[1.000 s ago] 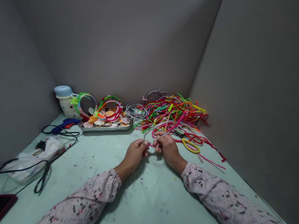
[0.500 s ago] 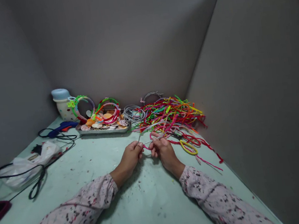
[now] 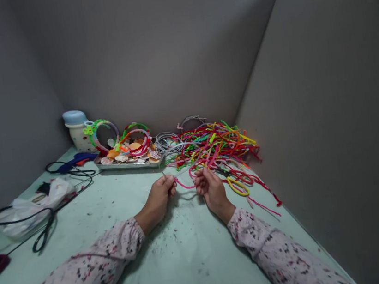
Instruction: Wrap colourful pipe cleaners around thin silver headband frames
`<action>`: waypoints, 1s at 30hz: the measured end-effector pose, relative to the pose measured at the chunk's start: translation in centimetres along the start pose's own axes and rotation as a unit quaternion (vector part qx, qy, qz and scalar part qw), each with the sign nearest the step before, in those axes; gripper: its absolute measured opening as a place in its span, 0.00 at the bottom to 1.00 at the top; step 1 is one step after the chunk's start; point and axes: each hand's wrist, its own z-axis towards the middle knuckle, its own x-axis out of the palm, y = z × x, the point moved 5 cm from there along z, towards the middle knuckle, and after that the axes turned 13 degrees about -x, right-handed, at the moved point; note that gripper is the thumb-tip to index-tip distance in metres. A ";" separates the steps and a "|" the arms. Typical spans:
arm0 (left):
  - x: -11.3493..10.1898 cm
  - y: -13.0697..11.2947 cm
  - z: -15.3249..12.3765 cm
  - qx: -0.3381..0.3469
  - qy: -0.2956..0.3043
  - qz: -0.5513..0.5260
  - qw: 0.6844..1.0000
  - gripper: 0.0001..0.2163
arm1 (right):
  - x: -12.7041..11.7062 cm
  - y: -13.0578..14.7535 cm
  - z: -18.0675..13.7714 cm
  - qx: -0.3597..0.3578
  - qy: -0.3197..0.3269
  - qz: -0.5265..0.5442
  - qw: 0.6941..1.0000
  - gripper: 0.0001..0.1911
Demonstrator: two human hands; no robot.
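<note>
My left hand (image 3: 159, 195) and my right hand (image 3: 210, 187) rest close together on the pale green table (image 3: 176, 255), both closed in a pinch. Between them sags a pink pipe cleaner (image 3: 183, 184), held at each end, and a thin grey wire (image 3: 179, 173) runs from the left fingers toward the right. Just beyond the hands lies a heap of coloured pipe cleaners (image 3: 216, 145). Scissors with yellow handles (image 3: 236, 185) lie right of my right hand.
A metal tray (image 3: 128, 165) of shells with decorated headbands stands at the back, a blue-lidded jar (image 3: 76, 126) and a blue glue gun (image 3: 73, 163) to its left. A plastic bag (image 3: 30, 207) and black cables lie at left. Grey partition walls enclose the table.
The hands have drawn apart, the left moving left, so the pink pipe cleaner now hangs in a slack curve between them. The view shifted slightly.
</note>
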 end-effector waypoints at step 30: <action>1.4 0.9 -0.6 -0.084 0.105 0.047 0.990 0.11 | 1.3 -0.6 -1.0 0.001 0.103 -0.113 0.988 0.17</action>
